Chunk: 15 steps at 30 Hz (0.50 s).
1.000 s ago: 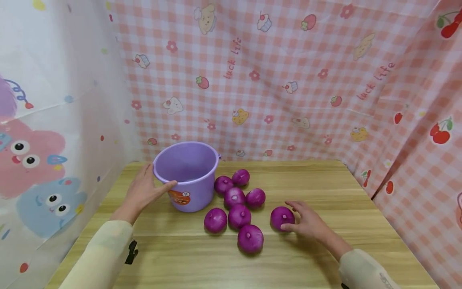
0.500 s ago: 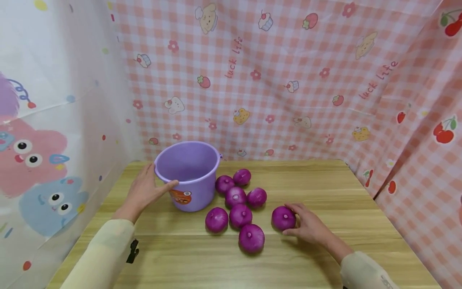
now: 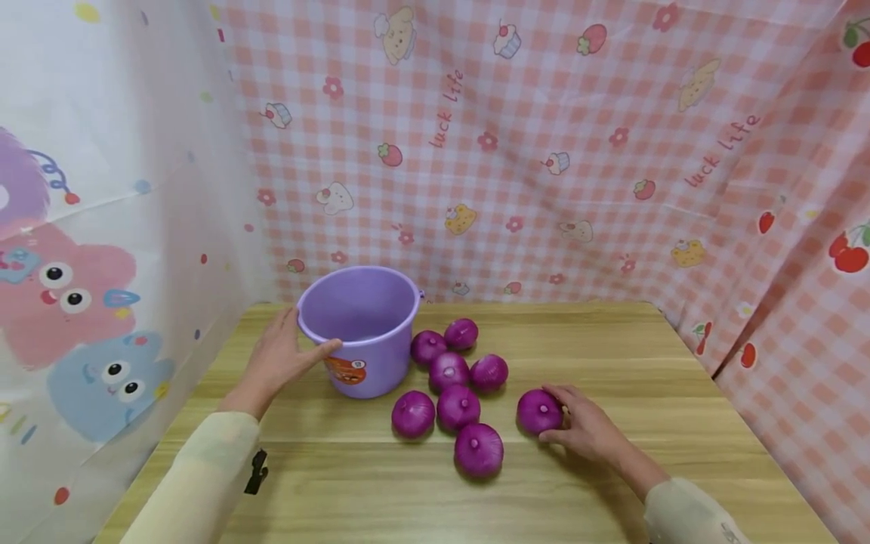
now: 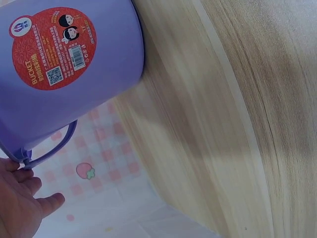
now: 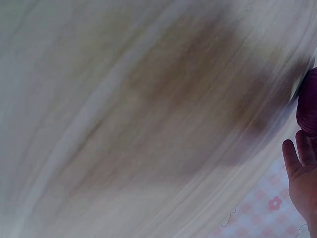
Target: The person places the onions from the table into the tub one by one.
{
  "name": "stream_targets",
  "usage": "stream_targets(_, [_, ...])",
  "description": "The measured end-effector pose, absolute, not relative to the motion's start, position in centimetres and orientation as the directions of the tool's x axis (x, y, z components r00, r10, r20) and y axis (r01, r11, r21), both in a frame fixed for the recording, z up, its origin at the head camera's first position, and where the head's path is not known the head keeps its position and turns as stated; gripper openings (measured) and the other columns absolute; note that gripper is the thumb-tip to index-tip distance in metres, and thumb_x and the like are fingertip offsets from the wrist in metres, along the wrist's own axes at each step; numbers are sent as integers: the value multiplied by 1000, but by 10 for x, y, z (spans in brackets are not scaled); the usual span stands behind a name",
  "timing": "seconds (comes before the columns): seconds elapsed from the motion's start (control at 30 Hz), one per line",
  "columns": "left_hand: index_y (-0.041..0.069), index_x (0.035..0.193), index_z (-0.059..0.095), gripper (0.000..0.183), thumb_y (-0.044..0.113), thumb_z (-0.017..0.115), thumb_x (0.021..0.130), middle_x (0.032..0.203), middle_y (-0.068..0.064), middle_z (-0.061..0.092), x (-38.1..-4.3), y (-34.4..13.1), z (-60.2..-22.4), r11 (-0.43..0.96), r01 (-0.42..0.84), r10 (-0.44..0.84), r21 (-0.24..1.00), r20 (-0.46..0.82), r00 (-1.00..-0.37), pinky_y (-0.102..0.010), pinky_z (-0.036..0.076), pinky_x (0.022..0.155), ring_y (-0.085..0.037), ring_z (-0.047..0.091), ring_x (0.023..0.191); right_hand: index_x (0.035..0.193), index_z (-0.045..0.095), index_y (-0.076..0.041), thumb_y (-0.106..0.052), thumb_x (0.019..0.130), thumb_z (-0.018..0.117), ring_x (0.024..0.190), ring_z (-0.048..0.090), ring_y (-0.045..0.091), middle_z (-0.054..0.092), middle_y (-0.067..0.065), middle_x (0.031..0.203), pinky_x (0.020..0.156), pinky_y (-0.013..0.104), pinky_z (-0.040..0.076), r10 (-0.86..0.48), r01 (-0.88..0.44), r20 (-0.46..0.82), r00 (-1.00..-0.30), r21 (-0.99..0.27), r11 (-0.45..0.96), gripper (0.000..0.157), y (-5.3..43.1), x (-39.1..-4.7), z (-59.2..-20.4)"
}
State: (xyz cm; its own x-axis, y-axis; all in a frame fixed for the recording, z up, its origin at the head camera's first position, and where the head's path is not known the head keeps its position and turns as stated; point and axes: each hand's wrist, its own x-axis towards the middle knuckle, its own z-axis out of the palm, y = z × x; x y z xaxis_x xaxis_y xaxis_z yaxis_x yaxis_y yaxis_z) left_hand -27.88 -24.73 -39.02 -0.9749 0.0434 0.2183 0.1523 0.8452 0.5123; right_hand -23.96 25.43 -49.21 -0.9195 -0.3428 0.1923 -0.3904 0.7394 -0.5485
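A purple bucket (image 3: 370, 363) with a red round label (image 4: 54, 48) stands upright on the table's left side. My left hand (image 3: 280, 360) rests spread against its rim, thumb along the front and fingers round the left side. In the left wrist view, bent fingertips of that hand (image 4: 20, 198) touch the rim by the handle (image 4: 62, 145). Over on the right, a red onion (image 3: 539, 412) sits on the table. My right hand (image 3: 590, 429) holds it from the right between thumb and fingers. The right wrist view catches only the edge of this onion (image 5: 308, 101).
Several more red onions (image 3: 458, 408) lie clustered between the bucket and the right hand, two of them beside the bucket. The wooden table (image 3: 381, 491) ends at a pink checked cloth (image 3: 516, 189) behind. A white printed cloth (image 3: 170, 249) hangs on the left.
The right hand's thumb and fingers have closed in on the onion's sides. The left hand stays at the bucket. The whole scene has shifted slightly right in the head view.
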Motion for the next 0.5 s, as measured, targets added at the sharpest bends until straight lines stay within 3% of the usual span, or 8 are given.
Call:
stream_targets(0.33, [-3,156,17,116,74,61,81,156,-30,22,-278,-246,-390,838,144,37,527,208,-978,-72,25,108,-50,26,140,142,46,6,-30,75,87,119,53,48,53,25,134,99,63,43,-332,-374,178,-926,-548,748,86,256,-239,-494])
stream_targets(0.5, [-3,156,17,116,74,62,81,156,-30,22,-277,-246,-389,839,141,35,526,208,-978,-71,24,108,-50,26,140,142,47,6,-34,77,86,114,57,43,55,24,131,95,59,48,-311,-351,169,-935,-567,745,85,255,-241,-494])
